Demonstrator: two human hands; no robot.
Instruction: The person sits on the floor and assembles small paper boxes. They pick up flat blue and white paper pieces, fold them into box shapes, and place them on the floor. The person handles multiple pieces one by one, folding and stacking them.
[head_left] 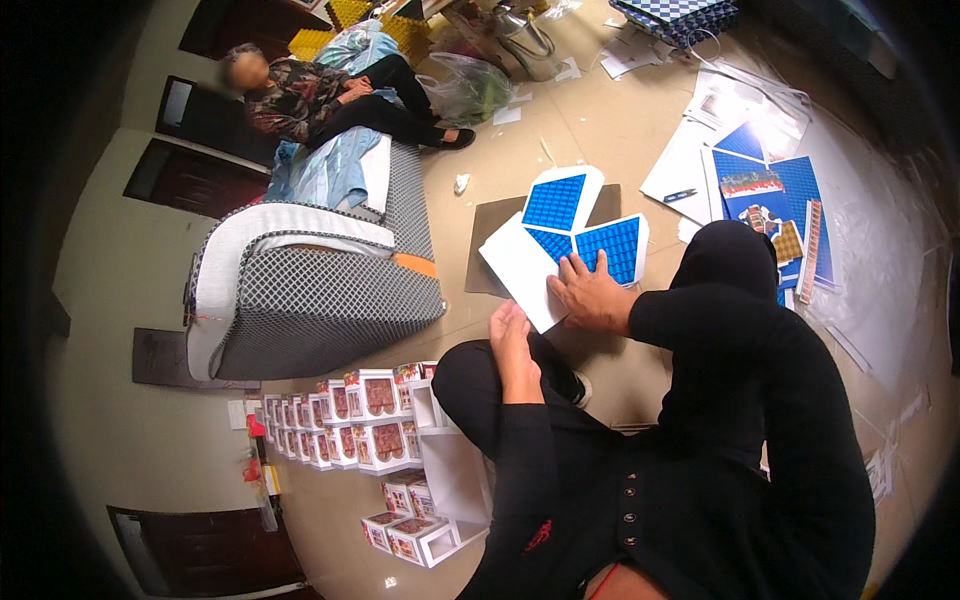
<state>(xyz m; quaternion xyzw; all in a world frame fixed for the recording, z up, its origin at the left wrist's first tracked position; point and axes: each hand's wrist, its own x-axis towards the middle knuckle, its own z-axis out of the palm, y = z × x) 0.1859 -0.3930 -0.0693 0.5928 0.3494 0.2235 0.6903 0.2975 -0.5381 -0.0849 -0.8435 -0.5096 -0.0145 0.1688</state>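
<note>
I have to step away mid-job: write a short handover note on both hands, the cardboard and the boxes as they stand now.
Right hand: flat, palm down on the unfolded box blank, pressing it to the floor.
Left hand: at the blank's near edge, touching it; no closed grip visible.
Blank: white with blue patterned panels, lying on a brown sheet.
Done: folded window boxes stacked to the left.
Left: this blank is still flat; more flat sheets lie to the right.

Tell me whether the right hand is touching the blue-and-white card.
Touching. The head view shows the right hand pressed flat on the blue-and-white card, fingers spread over its surface.
</note>
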